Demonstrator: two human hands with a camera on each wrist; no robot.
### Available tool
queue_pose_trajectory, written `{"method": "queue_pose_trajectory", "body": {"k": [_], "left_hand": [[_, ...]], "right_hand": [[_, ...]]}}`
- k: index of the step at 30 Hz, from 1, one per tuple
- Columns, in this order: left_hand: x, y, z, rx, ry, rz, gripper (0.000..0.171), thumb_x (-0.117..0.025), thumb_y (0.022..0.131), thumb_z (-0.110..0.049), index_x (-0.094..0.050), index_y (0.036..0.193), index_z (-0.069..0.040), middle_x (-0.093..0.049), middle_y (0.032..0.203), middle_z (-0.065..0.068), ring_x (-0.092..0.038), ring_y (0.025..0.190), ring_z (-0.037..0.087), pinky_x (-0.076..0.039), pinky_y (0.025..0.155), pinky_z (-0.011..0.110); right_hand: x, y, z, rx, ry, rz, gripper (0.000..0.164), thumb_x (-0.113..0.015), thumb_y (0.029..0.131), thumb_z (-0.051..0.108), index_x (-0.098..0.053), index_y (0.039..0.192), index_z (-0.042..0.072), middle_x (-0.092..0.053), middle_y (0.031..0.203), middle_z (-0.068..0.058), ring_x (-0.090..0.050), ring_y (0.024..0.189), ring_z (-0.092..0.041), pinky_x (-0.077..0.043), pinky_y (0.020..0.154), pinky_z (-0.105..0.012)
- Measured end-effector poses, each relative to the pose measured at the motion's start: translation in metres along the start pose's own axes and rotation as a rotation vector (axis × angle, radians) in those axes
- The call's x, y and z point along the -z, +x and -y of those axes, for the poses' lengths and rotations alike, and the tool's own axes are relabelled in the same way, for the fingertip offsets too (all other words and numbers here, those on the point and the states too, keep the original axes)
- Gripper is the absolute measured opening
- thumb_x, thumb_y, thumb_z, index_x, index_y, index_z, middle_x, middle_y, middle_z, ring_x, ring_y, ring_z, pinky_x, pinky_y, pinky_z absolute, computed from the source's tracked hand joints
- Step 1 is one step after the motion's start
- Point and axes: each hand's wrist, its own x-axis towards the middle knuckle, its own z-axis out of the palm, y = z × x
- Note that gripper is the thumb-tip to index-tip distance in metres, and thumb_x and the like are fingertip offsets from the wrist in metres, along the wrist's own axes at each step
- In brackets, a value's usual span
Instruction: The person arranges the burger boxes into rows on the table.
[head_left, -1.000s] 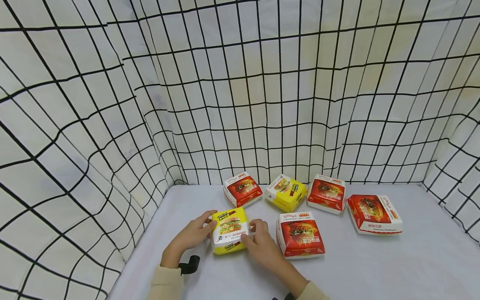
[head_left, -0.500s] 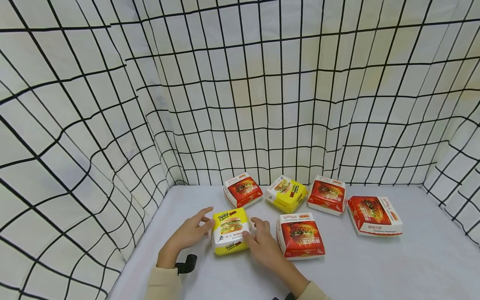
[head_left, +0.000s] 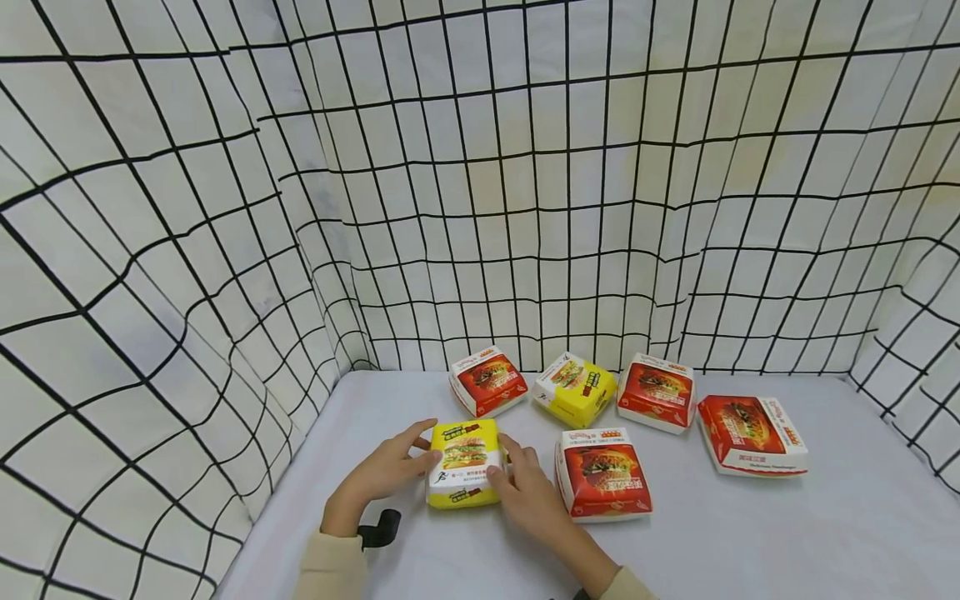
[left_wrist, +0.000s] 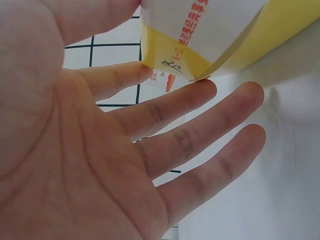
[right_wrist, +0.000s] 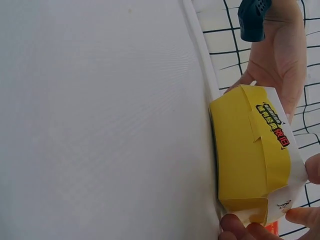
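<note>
A yellow-and-white burger box (head_left: 465, 462) with a burger printed on its lid lies between the two hands at the front left of the table. My left hand (head_left: 382, 477) is at its left side, the thumb and index fingertip at the edge. In the left wrist view the left fingers (left_wrist: 200, 135) are straight and spread, and the box's corner (left_wrist: 172, 30) meets the index and middle fingertips. My right hand (head_left: 534, 500) holds the right side, thumb over the lid's edge. The right wrist view shows the box's yellow side (right_wrist: 237, 150) with right fingertips (right_wrist: 232, 225) bent at its lower corner.
Right of the hands lies a red burger box (head_left: 606, 477). Behind stand another red box (head_left: 489, 383), a yellow box (head_left: 576, 388) and a red box (head_left: 657, 392), with one more red box (head_left: 752, 433) farther right. White cloth walls with a black grid (head_left: 525, 208) bound the white table (head_left: 712, 533).
My left hand lifted slightly off the box, then came back to its left edge. The box has turned slightly and now sits straighter. My right hand stays at its right side.
</note>
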Motion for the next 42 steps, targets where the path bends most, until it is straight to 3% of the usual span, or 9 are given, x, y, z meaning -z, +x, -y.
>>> {"method": "queue_pose_trajectory", "body": {"k": [12,19,24,30,36,42], "left_hand": [[-0.0038,0.0025,-0.0032,-0.019,0.017,0.001,0.059,-0.058,0.094,-0.042,-0.037,0.148,-0.031,-0.059,0.131,0.009,-0.056,0.119,0.028,-0.045,0.095,0.057],[-0.0068,0.0031,-0.0044,-0.036,0.022,0.023,0.06,-0.056,0.095,-0.042,-0.035,0.149,-0.028,-0.058,0.133,0.01,-0.055,0.12,0.03,-0.043,0.096,0.058],[-0.0065,0.0011,-0.0056,-0.039,0.002,0.034,0.061,-0.054,0.095,-0.047,-0.032,0.15,-0.032,-0.058,0.133,0.008,-0.055,0.122,0.031,-0.042,0.098,0.059],[-0.0034,-0.0003,-0.0053,-0.009,-0.008,0.004,0.064,-0.054,0.093,-0.053,-0.032,0.149,-0.033,-0.06,0.132,0.006,-0.057,0.118,0.03,-0.043,0.097,0.058],[-0.004,0.0014,-0.0029,-0.027,-0.028,0.017,0.061,-0.057,0.093,-0.046,-0.035,0.148,-0.033,-0.059,0.132,0.006,-0.058,0.115,0.031,-0.046,0.093,0.056],[-0.0056,0.003,0.0003,-0.052,-0.031,0.047,0.057,-0.059,0.092,-0.047,-0.038,0.145,-0.038,-0.058,0.133,0.009,-0.058,0.114,0.032,-0.047,0.092,0.056]], "right_hand": [[0.0021,-0.0026,0.0042,-0.049,-0.027,0.014,0.074,-0.055,0.091,0.056,-0.028,0.151,0.022,-0.047,0.122,-0.01,-0.051,0.095,-0.021,-0.048,0.083,-0.044],[0.0037,-0.0048,0.0079,-0.075,-0.048,0.004,0.078,-0.057,0.089,0.057,-0.026,0.151,0.021,-0.041,0.123,-0.013,-0.051,0.087,-0.023,-0.043,0.067,-0.033],[0.0035,-0.0055,0.009,-0.059,-0.068,-0.034,0.078,-0.057,0.089,0.056,-0.027,0.15,0.016,-0.037,0.131,-0.014,-0.05,0.097,-0.024,-0.049,0.081,-0.04],[0.0039,-0.0043,0.0081,-0.033,-0.045,-0.059,0.073,-0.053,0.092,0.054,-0.028,0.15,0.017,-0.036,0.137,-0.015,-0.05,0.106,-0.025,-0.047,0.094,-0.051],[0.004,-0.0032,0.0046,-0.002,-0.029,-0.053,0.062,-0.04,0.1,0.046,-0.024,0.152,0.017,-0.035,0.14,-0.015,-0.05,0.113,-0.025,-0.043,0.099,-0.053],[0.0048,-0.0041,0.004,0.005,-0.031,-0.037,0.059,-0.038,0.102,0.041,-0.022,0.153,0.018,-0.034,0.144,-0.015,-0.05,0.117,-0.026,-0.042,0.1,-0.054]]}}
